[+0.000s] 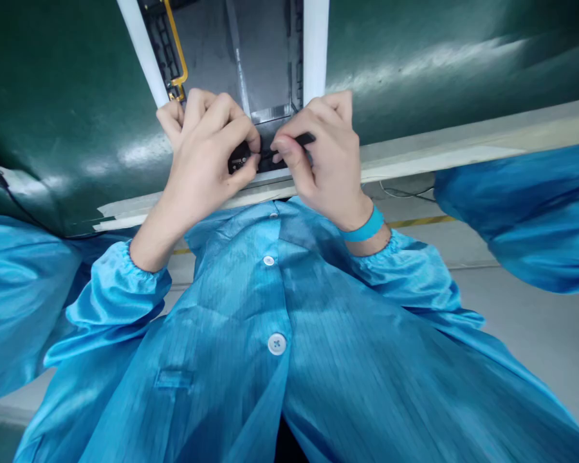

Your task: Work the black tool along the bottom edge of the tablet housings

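An opened device (265, 58) with a white frame, dark inside and a grey panel lies at the table's front edge. Along its left inner side runs an orange flex cable (178, 45). My left hand (207, 141) is closed in a pinch over the device's near left corner. Thumb and index finger meet beside a small black part (238, 156) with shiny spots; what they grip is hidden. Pinched between thumb and fingers of my right hand (323, 145) is a slim black tool (305, 139). Its tip points left, close to my left fingertips at the device's near end.
The green table mat (429, 71) spreads on both sides of the device. Pale tape (487, 146) runs along the front edge. A black cable (24, 209) lies at the left. Blue sleeves of other people (540, 212) show at right and left.
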